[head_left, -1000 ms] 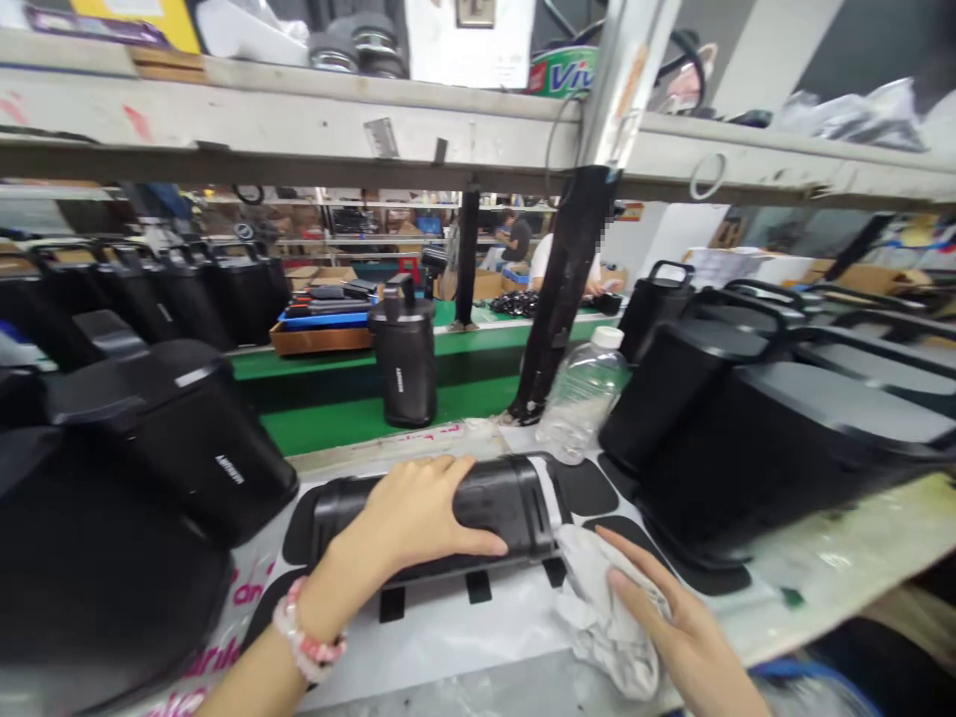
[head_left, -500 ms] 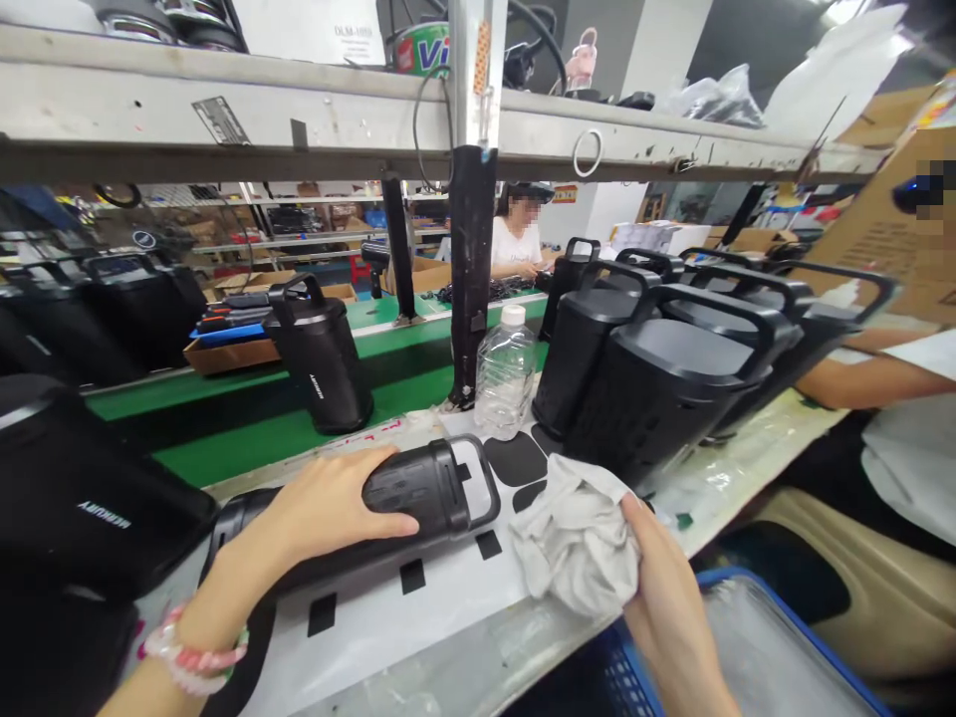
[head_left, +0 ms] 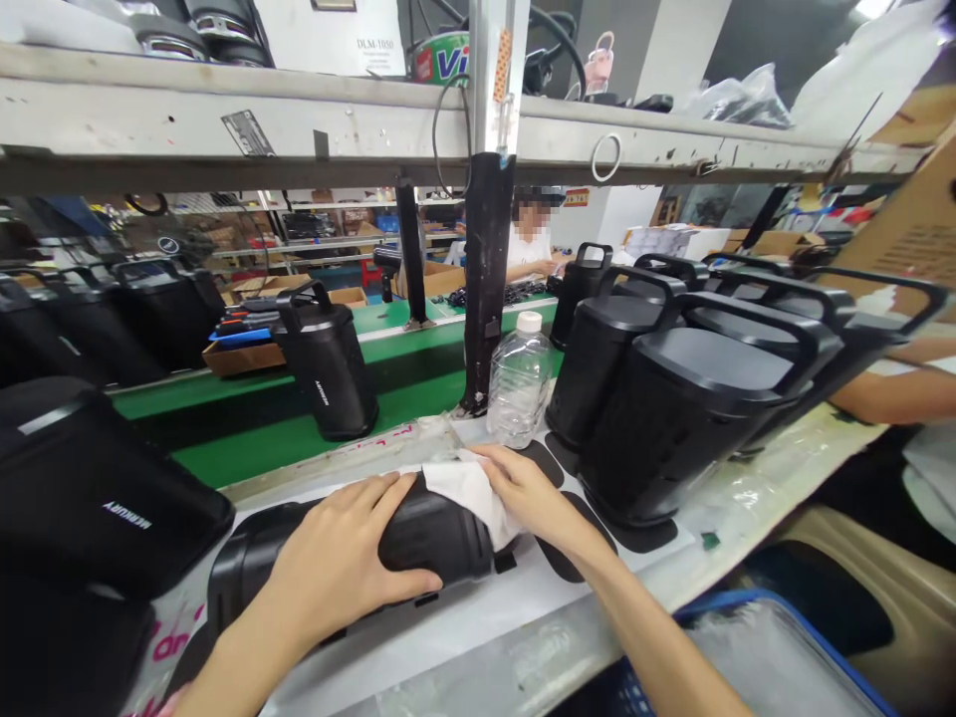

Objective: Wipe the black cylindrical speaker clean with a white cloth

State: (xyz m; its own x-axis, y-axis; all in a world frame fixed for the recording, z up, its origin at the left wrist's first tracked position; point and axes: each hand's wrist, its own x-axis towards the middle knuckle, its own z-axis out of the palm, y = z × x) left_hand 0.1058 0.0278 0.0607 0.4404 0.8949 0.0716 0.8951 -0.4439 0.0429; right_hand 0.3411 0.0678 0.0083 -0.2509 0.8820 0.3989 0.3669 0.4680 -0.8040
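A black portable speaker (head_left: pixel 433 543) lies on its side on the white sheet in front of me. My left hand (head_left: pixel 340 548) grips it round the middle, thumb on the near side and fingers over the top. In my right hand (head_left: pixel 523 490) is a white cloth (head_left: pixel 464 490), pressed against the speaker's right end. The cloth and hand hide the handle at that end. Just beyond my right hand stands a clear plastic bottle (head_left: pixel 519 383) with a white cap.
Several upright black speakers (head_left: pixel 672 418) crowd the right side. Another speaker (head_left: pixel 329 368) stands on the green surface, and one marked MERKURY (head_left: pixel 97 488) is at left. A post (head_left: pixel 489 289) rises behind the bottle beneath a shelf (head_left: pixel 299 119). A blue basket (head_left: pixel 792 602) sits lower right.
My right hand has brought the cloth leftward onto the speaker's right end, covering its handle. The left hand still grips the speaker, which has turned somewhat. The camera view has shifted slightly.
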